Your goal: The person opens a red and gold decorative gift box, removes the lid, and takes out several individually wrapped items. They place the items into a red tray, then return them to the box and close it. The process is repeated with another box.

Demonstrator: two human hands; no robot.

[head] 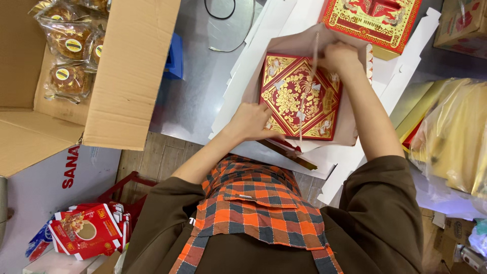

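One red-and-gold box lies flat inside an open paper bag on the steel table, just in front of the person's checked apron. Left hand is closed on the box's near-left corner, while right hand pinches the bag's far edge and a thin cord. Another red box sits beyond, and a carton of wrapped cakes stands well left.
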